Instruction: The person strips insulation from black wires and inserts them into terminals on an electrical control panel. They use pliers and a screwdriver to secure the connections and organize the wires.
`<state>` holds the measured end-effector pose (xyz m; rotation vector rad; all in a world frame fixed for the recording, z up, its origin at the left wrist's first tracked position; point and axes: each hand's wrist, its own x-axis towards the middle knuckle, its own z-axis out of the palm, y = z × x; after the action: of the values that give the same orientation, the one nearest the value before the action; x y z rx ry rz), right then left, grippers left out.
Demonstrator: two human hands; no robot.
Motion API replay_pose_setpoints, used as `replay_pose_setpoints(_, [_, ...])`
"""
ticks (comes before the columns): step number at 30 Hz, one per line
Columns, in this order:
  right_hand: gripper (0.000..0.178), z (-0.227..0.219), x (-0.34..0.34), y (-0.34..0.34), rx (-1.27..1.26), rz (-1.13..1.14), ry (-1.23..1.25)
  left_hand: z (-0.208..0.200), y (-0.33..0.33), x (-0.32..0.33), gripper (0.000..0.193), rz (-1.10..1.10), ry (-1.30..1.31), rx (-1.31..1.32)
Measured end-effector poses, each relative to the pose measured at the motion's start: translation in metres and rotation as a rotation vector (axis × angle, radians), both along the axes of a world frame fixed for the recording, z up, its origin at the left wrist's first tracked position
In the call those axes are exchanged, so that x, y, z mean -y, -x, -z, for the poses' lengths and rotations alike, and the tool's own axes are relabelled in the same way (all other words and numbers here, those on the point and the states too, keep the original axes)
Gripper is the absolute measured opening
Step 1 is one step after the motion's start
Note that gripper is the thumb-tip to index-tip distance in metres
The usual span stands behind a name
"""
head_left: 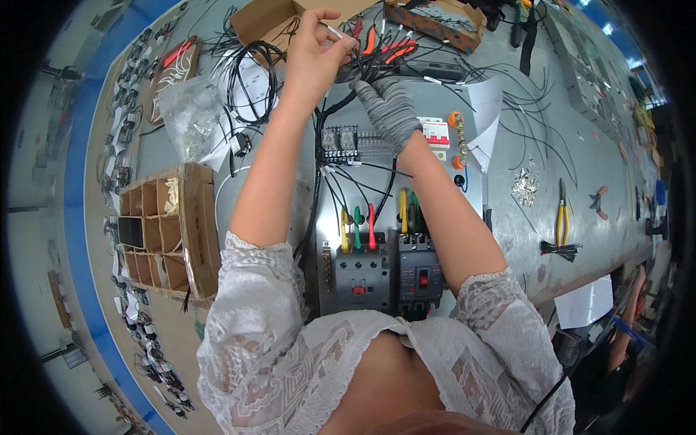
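My left hand, bare, pinches a thin wire end with a white marker sleeve above the far edge of a grey metal panel. Just right of it, my right hand wears a grey striped glove. Its fingers close on a fanned-out bundle of black wires; the fingertips are partly hidden there. On the panel sit black relay-like blocks, a red and white breaker and two large dark breakers, one on the left, one on the right. Yellow, green and red sleeved leads rise from these.
Left stands a divided cardboard box, near a clear plastic bag. Orange-handled tools lie behind the wires. Yellow-handled pliers and small metal terminals are on the right. Another person's arm shows at lower right.
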<state>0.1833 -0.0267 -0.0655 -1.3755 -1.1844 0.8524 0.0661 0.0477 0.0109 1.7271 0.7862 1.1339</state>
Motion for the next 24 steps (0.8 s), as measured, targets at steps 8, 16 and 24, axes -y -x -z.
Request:
replay_pose_setpoints(8, [0.032, 0.0, 0.001, -0.004, 0.14, -0.006, 0.004, 0.003, -0.012, -0.002, 0.051, 0.125, 0.083, 0.066])
replay_pose_setpoints(16, [0.033, -0.007, 0.006, -0.002, 0.183, 0.018, 0.073, 0.013, -0.015, 0.003, 0.061, 0.003, 0.127, 0.251])
replay_pose_setpoints(24, [0.033, -0.007, 0.003, -0.004, 0.215, 0.027, 0.082, 0.016, -0.02, 0.017, 0.042, -0.177, 0.015, 0.305])
